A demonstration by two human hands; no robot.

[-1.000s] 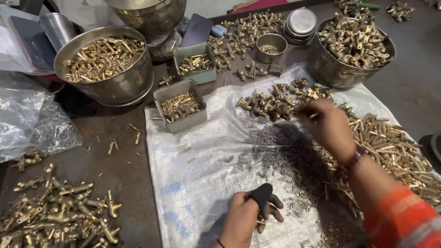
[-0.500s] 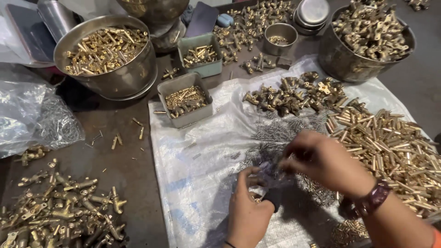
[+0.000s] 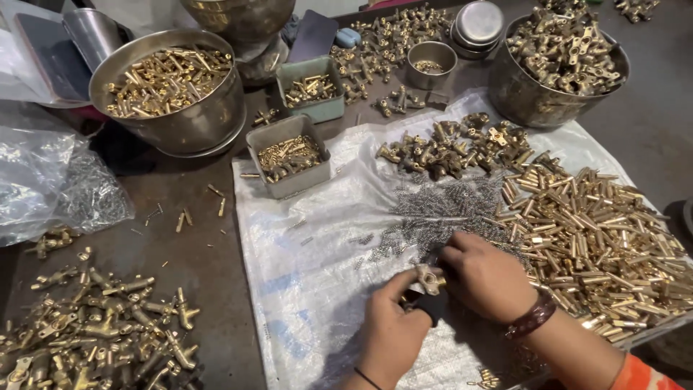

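Meeting over the white sheet (image 3: 310,238), both hands now close on one brass fitting (image 3: 429,278): the right hand (image 3: 487,278), back from the far brass pile (image 3: 455,144), pinches it, the left hand (image 3: 393,328) steadying it from below.

Beneath the left hand (image 3: 392,334) and right hand (image 3: 485,276), a dark tool-like object (image 3: 433,306) is mostly covered; its kind cannot be told. Only the top of the small brass fitting (image 3: 429,278) shows between the fingers. Left of the hands, the heap of brass valve bodies (image 3: 94,334) runs off the bottom edge.
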